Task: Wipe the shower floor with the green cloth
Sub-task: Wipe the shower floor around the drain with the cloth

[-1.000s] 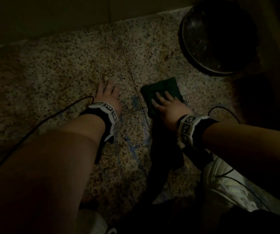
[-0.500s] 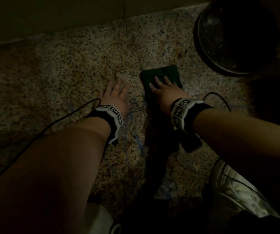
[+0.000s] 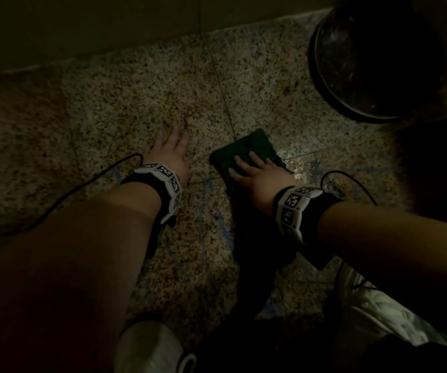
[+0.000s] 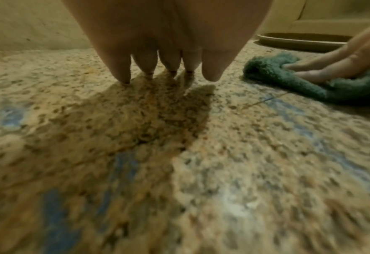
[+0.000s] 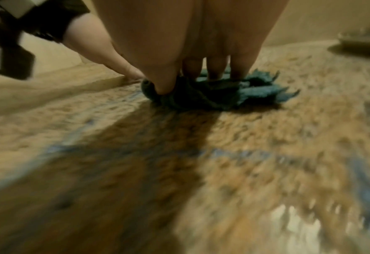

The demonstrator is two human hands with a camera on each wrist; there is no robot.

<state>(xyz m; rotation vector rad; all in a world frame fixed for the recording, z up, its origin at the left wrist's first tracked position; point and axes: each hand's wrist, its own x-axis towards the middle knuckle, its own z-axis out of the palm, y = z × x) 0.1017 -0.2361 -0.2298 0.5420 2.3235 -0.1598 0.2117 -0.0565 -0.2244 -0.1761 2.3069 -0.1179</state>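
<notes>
Since the earlier frame the green cloth [image 3: 246, 154] has slid sideways under the right hand [image 3: 260, 176], whose flat-fingered grip presses it mid-wipe on the shower floor [image 3: 109, 125], while the left hand [image 3: 168, 154] rests open-gripped, holding nothing; next stroke calls for steady pressure across the wet patch.

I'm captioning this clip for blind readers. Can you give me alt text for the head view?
A right hand presses a folded green cloth flat on a speckled stone shower floor, while the left hand rests on the floor beside it. A dark round basin sits at upper right.

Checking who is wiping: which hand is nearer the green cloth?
Right. The right hand presses flat on the green cloth; the left hand rests on the bare floor beside it, apart.
</notes>
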